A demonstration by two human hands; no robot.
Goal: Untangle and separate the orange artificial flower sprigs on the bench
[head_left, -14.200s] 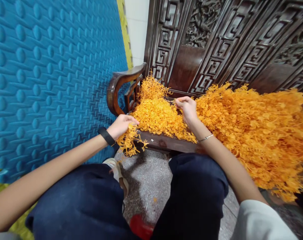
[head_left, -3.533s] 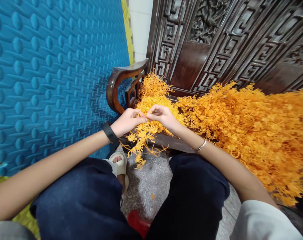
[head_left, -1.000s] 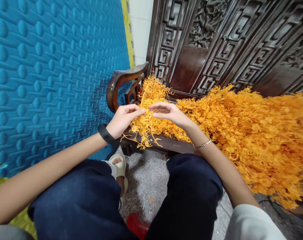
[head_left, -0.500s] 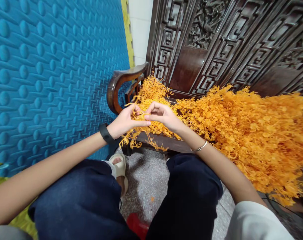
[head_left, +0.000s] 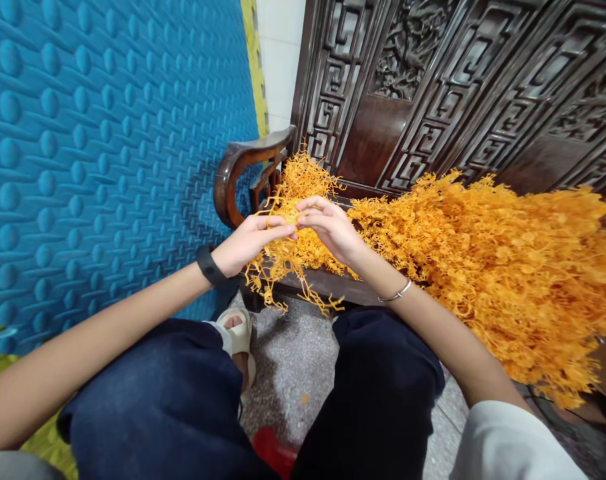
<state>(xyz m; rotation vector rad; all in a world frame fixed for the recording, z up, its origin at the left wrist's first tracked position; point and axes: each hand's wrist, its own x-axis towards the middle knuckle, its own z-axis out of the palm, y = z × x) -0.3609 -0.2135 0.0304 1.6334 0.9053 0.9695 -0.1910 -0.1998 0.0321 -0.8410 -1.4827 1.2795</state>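
In the middle of the frame, the left hand and the right hand meet, fingertips touching. Both pinch a small orange bunch that hangs over the front edge of the bench. A big orange pile fills the bench at the right. A blue mat fills the left.

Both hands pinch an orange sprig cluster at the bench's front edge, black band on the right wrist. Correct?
Not quite. The head view shows the black band on the left wrist; the right wrist carries a thin silver bracelet. The rest holds: left hand and right hand both pinch the orange sprig cluster at the front edge of the bench.
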